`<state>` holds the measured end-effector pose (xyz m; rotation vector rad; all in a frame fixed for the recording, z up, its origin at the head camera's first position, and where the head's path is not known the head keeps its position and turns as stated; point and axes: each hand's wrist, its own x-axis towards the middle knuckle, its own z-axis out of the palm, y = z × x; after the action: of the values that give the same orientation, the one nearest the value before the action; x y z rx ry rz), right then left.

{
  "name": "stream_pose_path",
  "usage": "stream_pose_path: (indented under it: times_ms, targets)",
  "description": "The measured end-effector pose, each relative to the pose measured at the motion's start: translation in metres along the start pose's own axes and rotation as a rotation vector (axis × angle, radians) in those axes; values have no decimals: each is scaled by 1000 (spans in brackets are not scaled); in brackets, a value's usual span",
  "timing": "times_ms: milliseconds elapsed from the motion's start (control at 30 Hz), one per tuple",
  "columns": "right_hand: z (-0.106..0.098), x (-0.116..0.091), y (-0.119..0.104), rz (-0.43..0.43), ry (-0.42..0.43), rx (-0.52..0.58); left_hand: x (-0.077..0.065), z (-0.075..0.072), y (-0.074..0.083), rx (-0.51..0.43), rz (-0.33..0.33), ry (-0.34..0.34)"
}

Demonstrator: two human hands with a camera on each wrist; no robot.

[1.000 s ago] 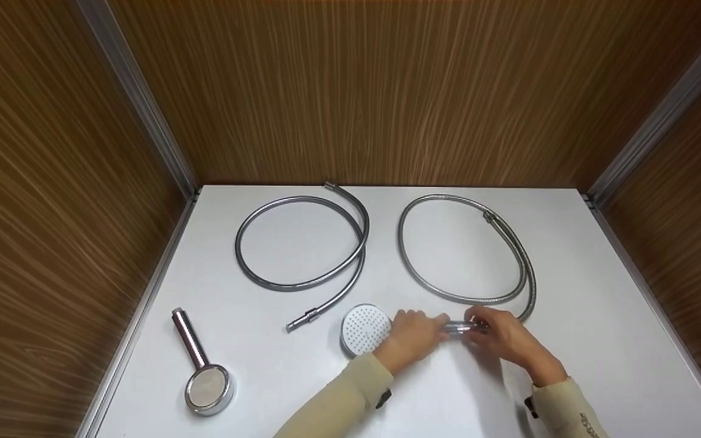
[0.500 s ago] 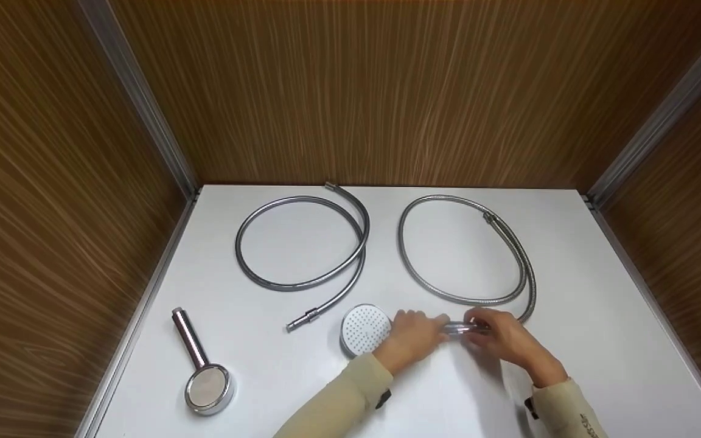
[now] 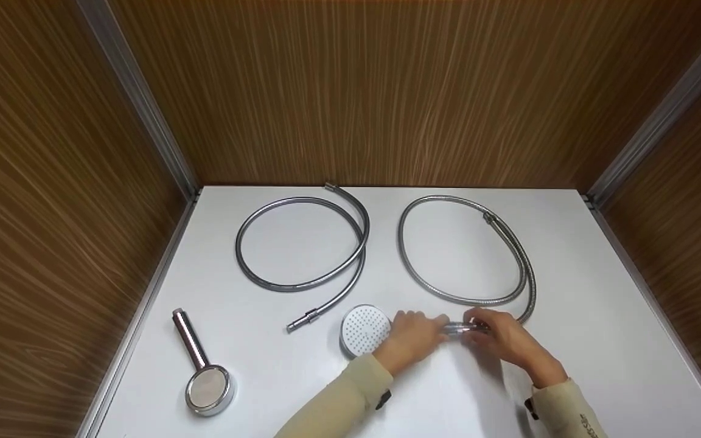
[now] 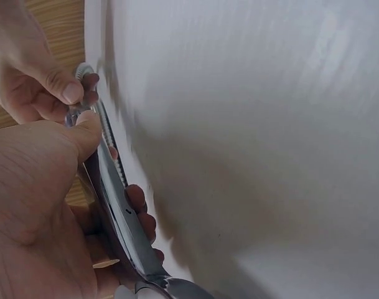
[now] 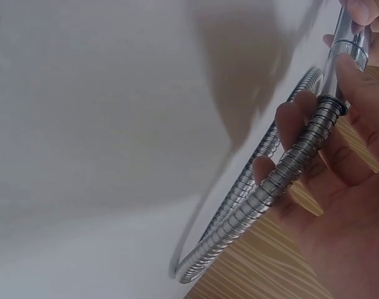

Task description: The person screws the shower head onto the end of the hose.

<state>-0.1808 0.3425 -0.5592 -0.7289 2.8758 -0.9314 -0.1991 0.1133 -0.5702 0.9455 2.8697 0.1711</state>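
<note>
My left hand grips the chrome handle of a shower head, its fingers wrapped round it. The round white face of that shower head shows just left of the hand, dotted with nozzles. At the handle's far end my right hand pinches the smooth metal connector of a ribbed shower hose between thumb and fingers. In the right wrist view connector and handle meet end to end in line; how far they are joined I cannot tell. The hose loops away behind the right hand.
A second shower head lies at the left of the white table. Another coiled hose lies at the back left, its near end pointing toward the table's front. Wood-grain panels wall the back and both sides.
Both hands keep almost the same place. The right fingers shift very slightly at the connector; the other shower head and hose stay put.
</note>
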Motion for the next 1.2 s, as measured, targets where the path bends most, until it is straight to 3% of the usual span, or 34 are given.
stream_pose_path:
  times_ms: [433, 700, 1200]
  targets:
    - [-3, 2, -2, 84, -31, 6, -1, -3, 1, -33, -5, 0]
    - [-2, 2, 0, 28, 3, -8, -1, -1, -1, -24, 4, 10]
    - [0, 1, 0, 42, 7, 10, 0, -1, -1, -35, 5, -10]
